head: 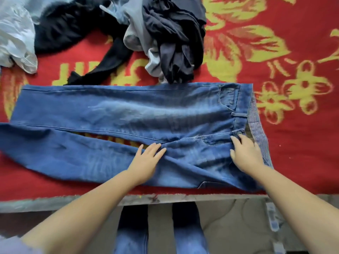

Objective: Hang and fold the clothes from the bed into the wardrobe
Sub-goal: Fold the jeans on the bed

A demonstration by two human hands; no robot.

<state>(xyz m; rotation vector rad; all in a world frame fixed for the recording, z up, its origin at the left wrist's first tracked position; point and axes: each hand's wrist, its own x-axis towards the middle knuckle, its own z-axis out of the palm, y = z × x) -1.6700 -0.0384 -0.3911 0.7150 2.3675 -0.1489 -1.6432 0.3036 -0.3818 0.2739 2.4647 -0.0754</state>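
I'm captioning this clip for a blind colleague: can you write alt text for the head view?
Two hands, left hand and right hand, press flat on blue jeans spread sideways across a red and yellow bedspread, waistband to the right. A pile of dark clothes lies behind them.

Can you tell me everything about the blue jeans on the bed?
The blue jeans are faded denim, lying flat across the red and yellow bedspread, waistband to the right, showing striped lining, legs slightly parted to the left. The left hand presses near the crotch, the right hand near the waistband. A dark clothes pile touches the far edge.
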